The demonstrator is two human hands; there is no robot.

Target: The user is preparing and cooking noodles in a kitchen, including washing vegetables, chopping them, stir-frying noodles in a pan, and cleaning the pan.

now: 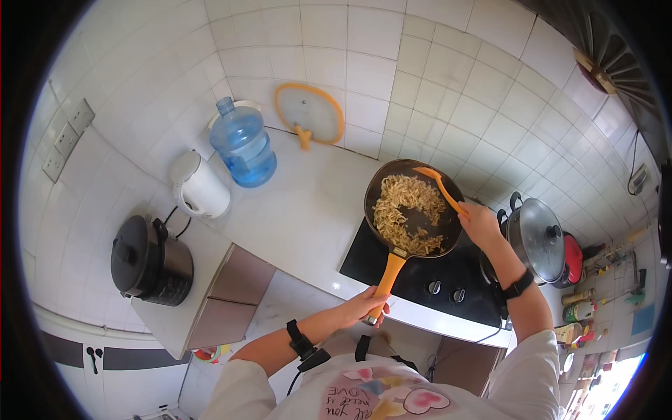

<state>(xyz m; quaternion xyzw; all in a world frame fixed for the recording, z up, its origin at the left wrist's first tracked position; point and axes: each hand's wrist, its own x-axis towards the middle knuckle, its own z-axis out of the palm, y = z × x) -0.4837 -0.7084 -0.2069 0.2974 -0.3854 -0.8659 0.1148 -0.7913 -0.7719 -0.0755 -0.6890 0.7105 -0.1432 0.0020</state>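
Note:
My left hand [367,307] grips the yellow-orange handle [390,274] of a dark frying pan [375,181] over the left side of a black gas hob [436,275]. Browned shredded food, too small to identify surely, lies in the pan [409,202] in a rough ring, with bare dark pan at its middle. In my right hand [480,226] is an orange spatula [446,191]. Its blade rests near the pan's far inner wall, beside the food. Whether the pan touches the burner beneath is hidden.
Right of the pan stands a pot with a glass lid [536,239]. A red pot [573,260] and bottles [577,312] are beyond it. Leftward are a blue water jug [244,144], a white kettle [202,184] and an electric cooker [152,262]. An orange-rimmed lid [310,113] leans on the tiles.

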